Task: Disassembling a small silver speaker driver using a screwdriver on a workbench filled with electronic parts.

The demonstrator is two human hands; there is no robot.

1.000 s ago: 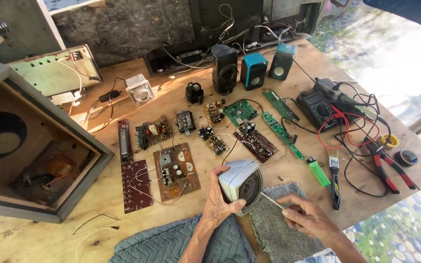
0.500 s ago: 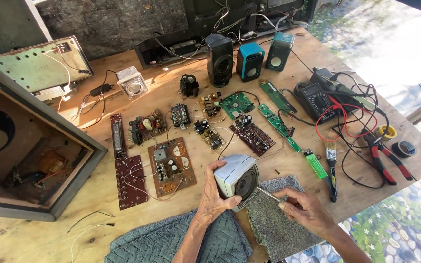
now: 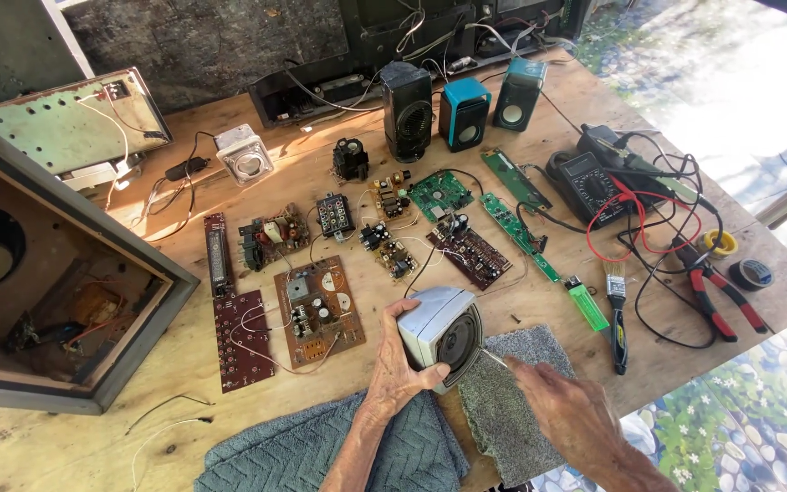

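The left hand (image 3: 400, 360) has its fingers curled around a small grey speaker (image 3: 441, 331), thumb across the near face and the other fingers wrapped over the left side, holding it tilted with the round driver facing right. The speaker sits at the near middle of the wooden table (image 3: 184, 364), its lower edge over a grey cloth pad (image 3: 507, 401). The right hand (image 3: 568, 410) has its fingers pressed together around a thin metal tool (image 3: 494, 357), whose tip touches the rim of the driver; it looks like a screwdriver, though the grip hides the handle. A folded blue-grey towel (image 3: 366, 456) lies under the left forearm.

Just left of the speaker lie two brown circuit boards (image 3: 319, 310). Beyond it are smaller green boards (image 3: 441, 193), a black speaker (image 3: 407, 109) and two blue ones (image 3: 464, 114). To the right lie a green lighter (image 3: 587, 305), a small brush (image 3: 617, 314), red-handled pliers (image 3: 717, 296) and a multimeter (image 3: 585, 178). An open wooden speaker cabinet (image 3: 38, 292) stands far left.
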